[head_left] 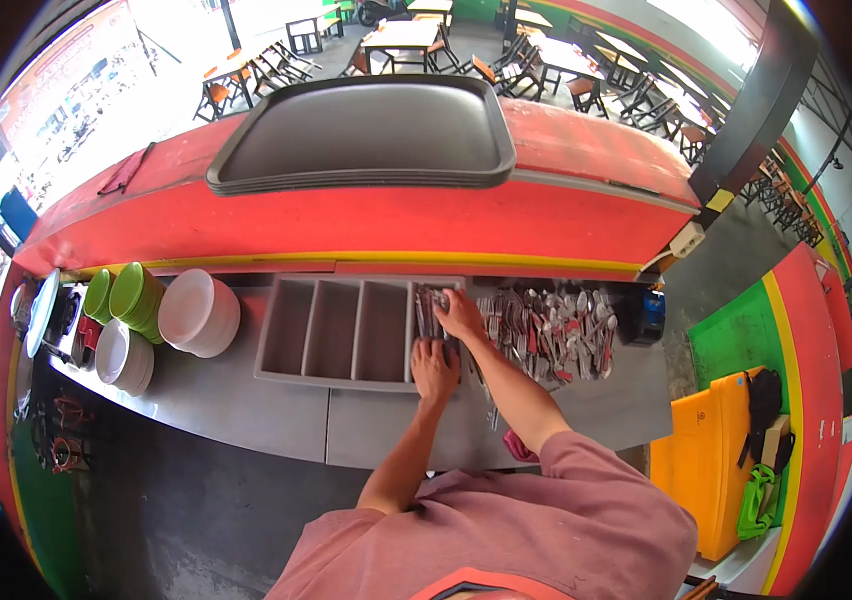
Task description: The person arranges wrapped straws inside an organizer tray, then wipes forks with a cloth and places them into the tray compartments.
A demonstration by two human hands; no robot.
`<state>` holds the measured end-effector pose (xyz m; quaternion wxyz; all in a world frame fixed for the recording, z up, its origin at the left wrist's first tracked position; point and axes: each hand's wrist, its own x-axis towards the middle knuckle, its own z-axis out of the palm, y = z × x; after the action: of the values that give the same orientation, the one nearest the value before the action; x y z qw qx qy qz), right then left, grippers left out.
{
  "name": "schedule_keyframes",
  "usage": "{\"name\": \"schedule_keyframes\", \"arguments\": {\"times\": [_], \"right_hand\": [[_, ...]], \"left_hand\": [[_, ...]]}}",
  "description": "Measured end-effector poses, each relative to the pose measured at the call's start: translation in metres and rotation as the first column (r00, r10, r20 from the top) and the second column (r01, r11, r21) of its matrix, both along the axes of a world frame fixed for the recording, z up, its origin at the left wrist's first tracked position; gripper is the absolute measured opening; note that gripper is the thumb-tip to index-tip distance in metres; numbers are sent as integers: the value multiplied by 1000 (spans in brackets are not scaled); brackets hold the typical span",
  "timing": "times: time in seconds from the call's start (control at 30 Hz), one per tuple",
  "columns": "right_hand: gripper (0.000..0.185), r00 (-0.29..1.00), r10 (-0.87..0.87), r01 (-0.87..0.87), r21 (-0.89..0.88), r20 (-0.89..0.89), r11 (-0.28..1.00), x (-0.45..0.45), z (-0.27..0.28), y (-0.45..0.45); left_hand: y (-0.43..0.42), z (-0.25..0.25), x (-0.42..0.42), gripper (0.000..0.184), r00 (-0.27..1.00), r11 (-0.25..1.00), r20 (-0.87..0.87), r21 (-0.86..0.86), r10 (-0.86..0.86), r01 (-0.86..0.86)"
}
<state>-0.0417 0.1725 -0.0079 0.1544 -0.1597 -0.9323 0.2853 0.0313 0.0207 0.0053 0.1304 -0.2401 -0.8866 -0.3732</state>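
A grey cutlery tray (pixel 334 380) with long compartments lies on the steel counter. Its rightmost compartment holds a bunch of metal cutlery (pixel 428 312); the three compartments to the left hold nothing. My right hand (pixel 460 316) is closed around the upper part of the bunch, at the tray's right side. Lower down, my left hand (pixel 433 368) rests with its fingers at the lower end of the same compartment; whether it grips any pieces is hidden. Right of the tray lies a loose pile of spoons and forks (pixel 556 330), close beside my right forearm.
Stacked green plates (pixel 132 292) and white bowls (pixel 200 312) stand at the left. Dark serving trays (pixel 361 135) lie on the red ledge (pixel 346 222) ahead. A dark blue-black object (pixel 643 316) stands beyond the cutlery pile. An orange container (pixel 698 460) is at the lower right.
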Motion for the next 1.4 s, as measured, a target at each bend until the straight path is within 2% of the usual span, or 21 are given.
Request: {"name": "schedule_keyframes", "arguments": {"times": [0.03,0.07,0.13,0.23,0.33,0.37,0.5,0.67,0.7,0.8,0.83,0.87,0.9,0.97,1.0,1.03,1.07,1.1,1.2,1.23,1.4], "right_hand": [[48,999,26,-27,-19,-38,999,5,-5,-7],[48,999,23,-24,-27,-47,999,2,-5,-13],[48,997,17,-20,-52,-70,998,-5,-3,-31],[51,1000,26,-27,36,8,999,-17,-9,-37],[54,999,50,-50,66,4,997,-13,-12,-35],[56,996,70,-65,94,-57,993,-13,-16,-35],[57,999,35,-38,96,39,995,1,-3,-32],[60,989,9,-25,111,145,994,30,11,-7],[65,991,19,-28,68,129,997,34,6,-1],[75,991,114,-115,-22,-67,993,38,-18,23],[77,989,129,-127,37,-70,991,42,-16,26],[76,982,131,-146,-107,-135,983,49,-15,26],[75,973,117,-167,-253,-200,953,57,-10,23],[65,948,21,-178,-473,-317,863,76,-1,17],[61,955,-41,-91,-419,-295,903,88,-3,16],[57,955,-105,-2,-359,-277,933,102,-7,17],[54,950,-169,88,-296,-262,951,116,-11,15],[44,921,-243,200,-168,-305,965,129,-11,10],[44,959,-218,197,-127,-181,972,166,-22,2],[45,969,-234,217,-189,-76,958,172,-22,-3],[45,968,-241,238,37,76,970,173,-20,-16]], "left_hand": [[-5,0,-6,24,998,1000,59,-25,11,-9],[-10,-8,-13,25,996,998,-58,-15,61,-62],[-20,-6,-16,27,995,994,-46,-65,86,-88],[-25,-8,-19,30,998,996,-29,-64,61,-63],[-24,-10,-20,29,997,994,-44,-75,70,-74],[-23,-12,-19,28,995,993,-55,-78,82,-86],[-19,-13,-14,30,998,995,47,-93,41,-36],[7,-8,6,26,996,998,90,-66,-13,19],[13,-8,9,25,997,998,77,-53,-25,29],[25,-4,11,24,999,999,35,-33,-32,33],[27,-5,9,23,1000,1000,13,-25,-18,19],[25,-7,12,23,1000,1000,-3,-24,-5,5],[24,-1,13,25,993,998,120,-65,-3,11],[24,-4,15,27,999,996,20,-84,36,-34],[25,-7,15,28,998,995,-36,-87,52,-55],[25,-8,14,32,999,993,17,-107,48,-46],[26,-10,16,33,998,993,-8,-102,57,-58],[26,-6,18,34,997,993,-34,-98,67,-70],[23,-3,22,41,997,993,-33,-91,71,-73],[22,-3,23,43,997,993,-39,-92,65,-68],[27,12,23,54,998,997,-61,-62,31,-35]]}}
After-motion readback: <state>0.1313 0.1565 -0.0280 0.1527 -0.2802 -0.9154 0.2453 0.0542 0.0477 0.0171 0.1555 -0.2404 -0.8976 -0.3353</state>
